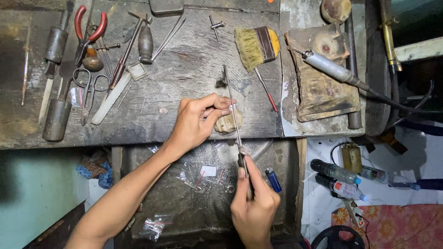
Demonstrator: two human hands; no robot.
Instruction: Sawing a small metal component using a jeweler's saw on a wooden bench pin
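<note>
My left hand (196,122) pinches a tiny metal piece (231,107) between thumb and forefinger, steadied on a small worn wooden peg (227,123) at the front edge of the dark workbench (184,69). Below it, my right hand (254,203) grips the handle of a long thin file (233,106). The file's blade runs upward across the pinched piece, and its tip reaches over the bench.
Red-handled pliers (87,30), scissors (87,92), a bristle brush (256,46), a rotary handpiece (330,67) on a stained pad and other hand tools lie on the bench. A metal catch tray (203,198) underneath holds small plastic bags, a ring (230,188) and a blue lighter (273,179). Bottles (337,177) lie at the right.
</note>
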